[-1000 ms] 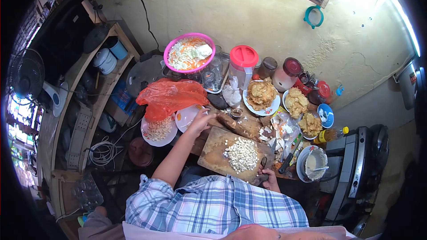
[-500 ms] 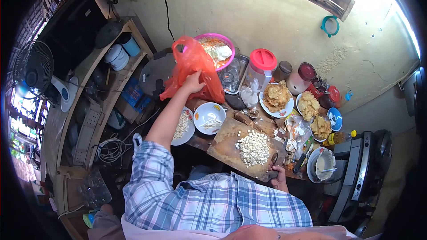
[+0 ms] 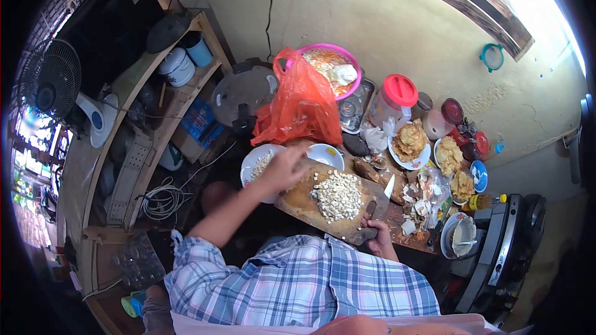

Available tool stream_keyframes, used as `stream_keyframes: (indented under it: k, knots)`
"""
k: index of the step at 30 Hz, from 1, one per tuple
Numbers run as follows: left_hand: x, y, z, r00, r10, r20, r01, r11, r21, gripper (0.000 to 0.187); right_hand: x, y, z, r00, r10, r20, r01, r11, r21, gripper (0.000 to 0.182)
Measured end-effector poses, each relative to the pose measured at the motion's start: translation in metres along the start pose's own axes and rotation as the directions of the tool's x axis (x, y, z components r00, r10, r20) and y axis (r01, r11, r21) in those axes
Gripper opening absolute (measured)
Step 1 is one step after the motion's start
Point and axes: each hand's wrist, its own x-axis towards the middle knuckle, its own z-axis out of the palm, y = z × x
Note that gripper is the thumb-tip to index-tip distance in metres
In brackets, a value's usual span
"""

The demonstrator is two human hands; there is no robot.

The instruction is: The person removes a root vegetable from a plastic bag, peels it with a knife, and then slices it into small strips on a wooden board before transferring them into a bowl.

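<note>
My right hand is closed around the handle end of a wooden cutting board. Small pale diced pieces are heaped on the board. Beyond its right edge a knife blade points up; whether its handle is in my right hand I cannot make out. My left hand is over the board's left end, its fingers blurred and partly hidden. Beneath and beside it are a white bowl with pale pieces and a second white bowl. A red plastic bag stands behind them.
Behind the bag sits a pink basin of shredded food. Fried food on plates, a red-lidded pitcher and an oil bottle are at the right. A stove stands far right, wooden shelves left.
My left hand has let go of the red bag and come back to the board's left end. The board has shifted left, and the knife blade now shows. The camera view has turned.
</note>
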Motion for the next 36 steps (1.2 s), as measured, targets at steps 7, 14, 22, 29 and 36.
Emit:
stream_keyframes:
  k: [7,14,22,29,36]
  knots:
    - [-0.029,0.030,0.057,0.986,0.163,0.032,-0.164,0.986,0.027,0.061,0.027,0.025,0.040,0.995,0.101,0.028,-0.102,0.994,0.046,0.034]
    - [-0.020,0.007,0.079,0.930,0.238,0.280,-0.266,0.962,0.067,0.067,0.040,0.040,0.046,1.000,0.023,-0.004,-0.023,0.997,0.072,0.040]
    - [-0.027,-0.012,0.070,0.943,0.242,0.227,-0.252,0.967,0.017,0.060,0.040,0.044,0.059,0.999,0.038,-0.028,-0.037,0.998,0.049,0.036]
    - [-0.036,-0.028,0.068,0.961,0.228,0.156,-0.230,0.973,-0.007,0.059,0.044,0.047,0.059,1.000,0.027,-0.002,-0.027,0.998,-0.053,0.037]
    - [-0.039,-0.035,0.057,0.971,0.215,0.109,-0.216,0.976,0.001,0.061,0.046,0.048,0.071,0.999,-0.035,-0.033,0.031,0.990,-0.138,0.035]
